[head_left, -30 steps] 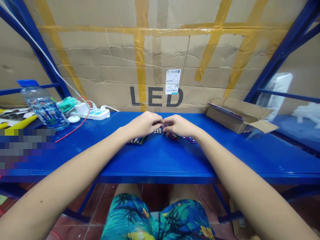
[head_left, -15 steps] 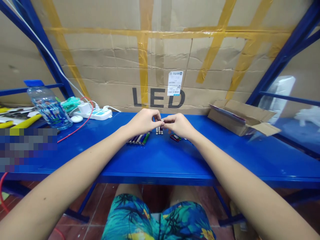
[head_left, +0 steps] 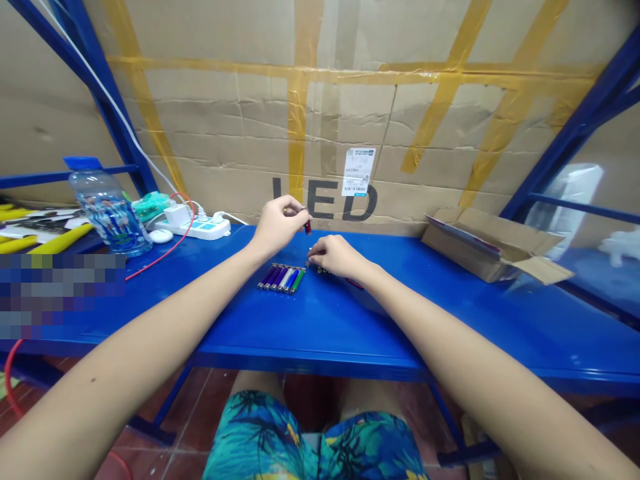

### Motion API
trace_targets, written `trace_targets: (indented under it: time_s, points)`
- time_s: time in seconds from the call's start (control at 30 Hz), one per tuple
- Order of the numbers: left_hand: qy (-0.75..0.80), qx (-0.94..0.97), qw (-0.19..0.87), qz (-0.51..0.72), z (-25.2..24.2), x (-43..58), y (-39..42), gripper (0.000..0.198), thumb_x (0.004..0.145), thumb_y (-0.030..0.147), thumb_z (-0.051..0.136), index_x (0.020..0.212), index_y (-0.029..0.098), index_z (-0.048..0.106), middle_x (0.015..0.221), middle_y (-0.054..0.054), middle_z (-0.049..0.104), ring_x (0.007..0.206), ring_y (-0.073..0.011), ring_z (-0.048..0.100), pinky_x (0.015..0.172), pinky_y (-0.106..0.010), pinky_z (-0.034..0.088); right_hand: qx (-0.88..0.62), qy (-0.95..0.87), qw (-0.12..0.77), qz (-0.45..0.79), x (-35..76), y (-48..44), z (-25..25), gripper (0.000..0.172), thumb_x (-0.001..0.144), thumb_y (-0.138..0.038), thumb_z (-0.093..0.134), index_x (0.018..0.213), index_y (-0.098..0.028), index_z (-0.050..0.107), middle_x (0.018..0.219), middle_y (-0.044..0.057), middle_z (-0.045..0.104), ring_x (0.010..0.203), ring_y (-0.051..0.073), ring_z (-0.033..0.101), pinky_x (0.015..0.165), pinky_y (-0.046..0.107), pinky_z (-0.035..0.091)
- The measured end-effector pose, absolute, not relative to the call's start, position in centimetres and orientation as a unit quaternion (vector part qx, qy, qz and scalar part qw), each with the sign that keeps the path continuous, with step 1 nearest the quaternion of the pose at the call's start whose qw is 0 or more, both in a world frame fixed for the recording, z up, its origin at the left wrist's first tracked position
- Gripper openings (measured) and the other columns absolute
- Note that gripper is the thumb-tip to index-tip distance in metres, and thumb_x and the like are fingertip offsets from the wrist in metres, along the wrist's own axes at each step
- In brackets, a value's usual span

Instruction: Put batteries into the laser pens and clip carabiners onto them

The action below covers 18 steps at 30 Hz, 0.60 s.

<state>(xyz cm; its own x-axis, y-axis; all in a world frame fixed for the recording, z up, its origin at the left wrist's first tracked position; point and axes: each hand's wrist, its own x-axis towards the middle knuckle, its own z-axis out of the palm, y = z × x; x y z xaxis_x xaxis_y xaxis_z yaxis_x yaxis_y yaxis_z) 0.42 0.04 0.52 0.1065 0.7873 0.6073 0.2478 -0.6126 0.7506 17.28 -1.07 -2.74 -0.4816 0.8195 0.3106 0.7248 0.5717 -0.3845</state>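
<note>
My left hand [head_left: 278, 224] is raised above the blue table [head_left: 320, 320], its fingers pinched on a small red tube-like piece [head_left: 307, 227]. My right hand [head_left: 334, 256] rests lower, on the table, fingers curled over a cluster of small metal pieces [head_left: 315, 267] that I cannot make out well. A row of several small coloured tubes [head_left: 283, 278], purple, blue, white and green, lies flat just left of my right hand and below my left. A red piece [head_left: 354, 283] peeks out beside my right wrist.
An open cardboard box [head_left: 493, 244] sits at the right. At the left stand a water bottle [head_left: 109, 212], a white power strip [head_left: 196, 227] with a red wire [head_left: 165, 250], and yellow tools [head_left: 60, 239]. A taped cardboard wall marked LED [head_left: 325, 120] backs the table.
My hands, joined together over the pieces before, have parted: the left one rose with the small red piece, the right one dropped to the table. The row of tubes is now uncovered.
</note>
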Motion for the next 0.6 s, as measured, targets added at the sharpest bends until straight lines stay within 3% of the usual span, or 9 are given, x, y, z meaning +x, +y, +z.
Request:
trace_targets:
  time_s: [0.1, 0.2, 0.4, 0.6]
  points:
    - [0.348, 0.667, 0.308, 0.583, 0.2, 0.5, 0.5, 0.006, 0.08, 0.019, 0.062, 0.079, 0.015, 0.058, 0.077, -0.006, 0.072, 0.068, -0.0155, 0.069, 0.063, -0.03, 0.059, -0.448, -0.871, 0.183, 0.081, 16.6, -0.6, -2.9, 0.014, 0.085, -0.016, 0.068, 0.09, -0.017, 0.081, 0.094, 0.009, 0.078, 0.082, 0.02, 0.068, 0.071, 0.026, 0.047]
    - [0.34, 0.641, 0.343, 0.597, 0.0, 0.9, 0.5, 0.004, 0.081, 0.014, 0.061, 0.08, 0.015, 0.057, 0.071, -0.003, 0.067, 0.063, -0.0135, 0.066, 0.059, -0.029, 0.06, -0.456, -0.866, 0.188, 0.082, 16.7, -0.5, -2.7, 0.012, 0.083, -0.016, 0.069, 0.087, -0.016, 0.081, 0.09, 0.009, 0.078, 0.082, 0.02, 0.068, 0.071, 0.026, 0.046]
    - [0.339, 0.646, 0.402, 0.553, -0.5, 1.3, 0.4, 0.006, 0.086, 0.012, 0.06, 0.085, 0.016, 0.056, 0.076, -0.002, 0.061, 0.071, -0.0145, 0.066, 0.055, -0.027, 0.06, -0.461, -0.796, 0.349, 0.18, 19.9, -0.6, -1.5, 0.014, 0.079, -0.014, 0.065, 0.081, -0.015, 0.079, 0.082, 0.006, 0.077, 0.075, 0.018, 0.066, 0.07, 0.029, 0.047]
    - [0.333, 0.691, 0.422, 0.483, -1.4, 1.9, 0.1, 0.007, 0.089, 0.012, 0.058, 0.089, 0.018, 0.053, 0.08, -0.002, 0.059, 0.069, -0.0119, 0.064, 0.055, -0.026, 0.059, -0.434, -0.699, 0.502, 0.266, 21.6, -1.6, -0.5, 0.018, 0.073, -0.029, 0.07, 0.08, -0.013, 0.077, 0.072, 0.005, 0.071, 0.064, 0.015, 0.058, 0.064, 0.03, 0.045]
